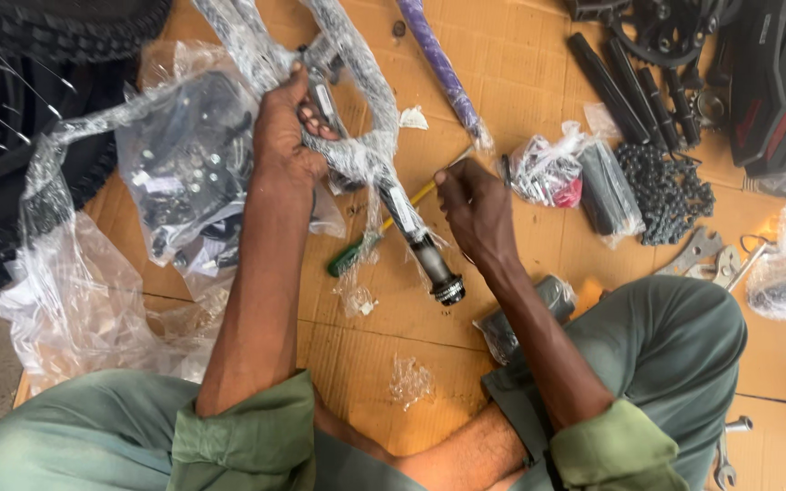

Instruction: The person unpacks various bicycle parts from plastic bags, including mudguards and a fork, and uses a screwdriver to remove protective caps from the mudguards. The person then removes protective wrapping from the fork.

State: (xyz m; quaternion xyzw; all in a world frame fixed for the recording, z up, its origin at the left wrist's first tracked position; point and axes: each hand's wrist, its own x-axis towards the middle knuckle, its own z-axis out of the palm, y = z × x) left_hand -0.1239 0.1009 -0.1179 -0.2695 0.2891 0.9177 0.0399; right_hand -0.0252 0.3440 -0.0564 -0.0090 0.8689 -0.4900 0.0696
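Over cardboard, left hand point(286, 136) grips plastic-wrapped fork point(384, 182); right hand point(473, 207) pinches wrap.

Your left hand point(286, 136), upper middle of the frame, and your right hand point(475, 211), near the centre, are both bare, with no gloves, rings or watch showing. You wear a faded grey-green shirt with both sleeves rolled into thick cuffs near the elbows: the left cuff point(246, 435) sits at the bottom, left of centre, the right cuff point(613, 447) at the lower right, its fold a slightly brighter green. Your trousers point(675, 350) are the same dull green, creased, filling the lower right and lower left corners.
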